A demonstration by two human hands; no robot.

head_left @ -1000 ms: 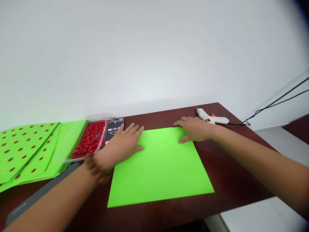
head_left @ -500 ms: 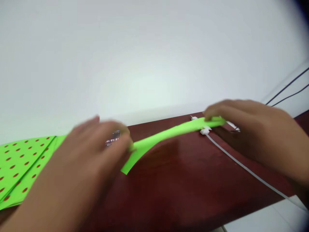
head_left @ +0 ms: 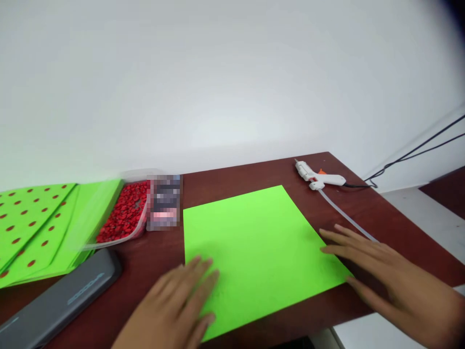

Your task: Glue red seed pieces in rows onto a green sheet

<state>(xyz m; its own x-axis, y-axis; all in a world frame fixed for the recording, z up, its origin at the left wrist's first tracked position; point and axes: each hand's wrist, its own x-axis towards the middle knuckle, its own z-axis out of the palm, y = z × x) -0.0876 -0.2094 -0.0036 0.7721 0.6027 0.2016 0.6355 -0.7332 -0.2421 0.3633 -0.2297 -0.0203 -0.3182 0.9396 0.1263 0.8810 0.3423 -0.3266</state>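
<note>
- The green paper sheet (head_left: 261,247) lies flat on the worktop (head_left: 232,174), between both hands.
- The left hand (head_left: 170,305) is open, fingers spread, on the near edge, holding nothing.
- The right hand (head_left: 385,276) is open and empty, fingertips on the right edge.
- The sheet looks light and floppy; opposite edges seem the best hold.
- A glue gun (head_left: 319,178) lies beyond.

A plain bright green paper sheet (head_left: 261,247) lies flat, turned slightly askew.

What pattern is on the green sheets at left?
The green sheets have red oval dots, shown in the head view.
</note>
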